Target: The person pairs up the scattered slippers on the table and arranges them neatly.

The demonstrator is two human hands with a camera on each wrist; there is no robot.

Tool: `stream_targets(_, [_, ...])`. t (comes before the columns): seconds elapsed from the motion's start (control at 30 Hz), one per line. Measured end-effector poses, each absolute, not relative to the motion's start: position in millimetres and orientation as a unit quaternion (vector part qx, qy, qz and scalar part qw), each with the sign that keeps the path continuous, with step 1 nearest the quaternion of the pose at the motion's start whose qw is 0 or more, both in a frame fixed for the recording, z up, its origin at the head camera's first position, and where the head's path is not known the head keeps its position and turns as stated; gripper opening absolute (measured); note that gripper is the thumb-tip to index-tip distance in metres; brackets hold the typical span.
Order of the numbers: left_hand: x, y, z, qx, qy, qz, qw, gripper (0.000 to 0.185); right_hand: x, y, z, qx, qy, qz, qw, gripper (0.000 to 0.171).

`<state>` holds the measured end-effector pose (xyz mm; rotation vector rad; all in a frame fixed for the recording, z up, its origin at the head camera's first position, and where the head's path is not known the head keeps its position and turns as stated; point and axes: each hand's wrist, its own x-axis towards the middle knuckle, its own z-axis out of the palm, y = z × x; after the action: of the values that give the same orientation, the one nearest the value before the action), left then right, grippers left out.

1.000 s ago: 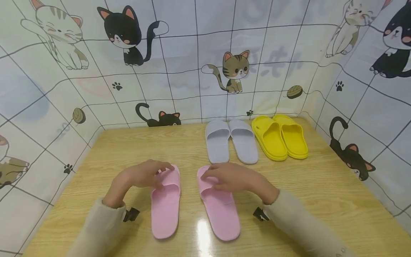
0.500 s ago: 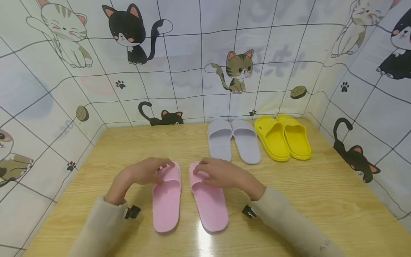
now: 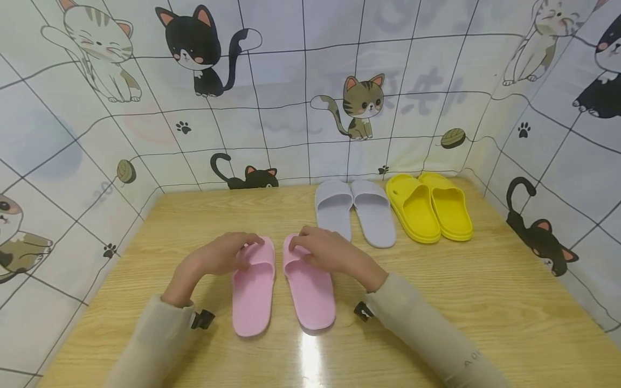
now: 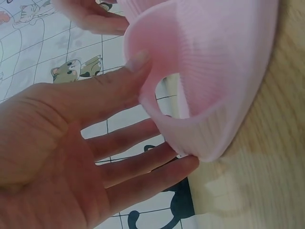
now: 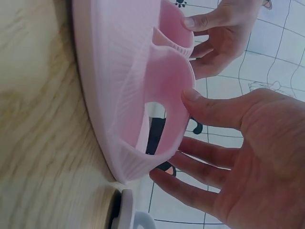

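Two pink slippers lie side by side in the head view, toes pointing away from me. My left hand (image 3: 220, 254) grips the strap of the left pink slipper (image 3: 252, 304). In the left wrist view its thumb presses inside the strap opening, while the other fingers stay on the outside. My right hand (image 3: 330, 250) pinches the strap of the right pink slipper (image 3: 312, 302) in the same way, as the right wrist view shows with the thumb (image 5: 200, 102) at the strap's edge. A narrow gap separates the two slippers near their toes, wider toward the heels.
A pair of pale lavender slippers (image 3: 375, 223) stands at the back of the wooden table (image 3: 170, 226), partly behind my right hand. Beside them to the right is a pair of yellow clogs (image 3: 419, 218). A cat-print wall covering (image 3: 286, 108) encloses the back and sides.
Both hands have slid the pink slippers farther from me. The right slipper has also moved left, closer to the left one, and its heel has turned slightly inward.
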<state>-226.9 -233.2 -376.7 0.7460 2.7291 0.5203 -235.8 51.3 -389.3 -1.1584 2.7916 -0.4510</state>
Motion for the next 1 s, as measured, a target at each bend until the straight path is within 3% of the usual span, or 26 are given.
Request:
stream_targets(0.37, [-229,-232,-381,0.255,0.948,0.168,0.088,0.046,-241,42,-397,-0.348,0.926,-0.144,-0.003,0.02])
stream_targets(0.57, [-223,-222,-379,0.233,0.955,0.167,0.078,0.041,-228,43,-396,-0.358,0.924,-0.131,0.034,0.045])
stream_targets(0.73, [-209,-214,-375,0.218,0.958,0.152,0.105,0.063,-213,44,-395,-0.402,0.913,-0.065,0.028,0.061])
stream_targets(1.0, [-177,-208,-380,0.239,0.961,0.113,0.087,0.089,-200,45,-393,-0.415,0.909,-0.019,0.037,0.103])
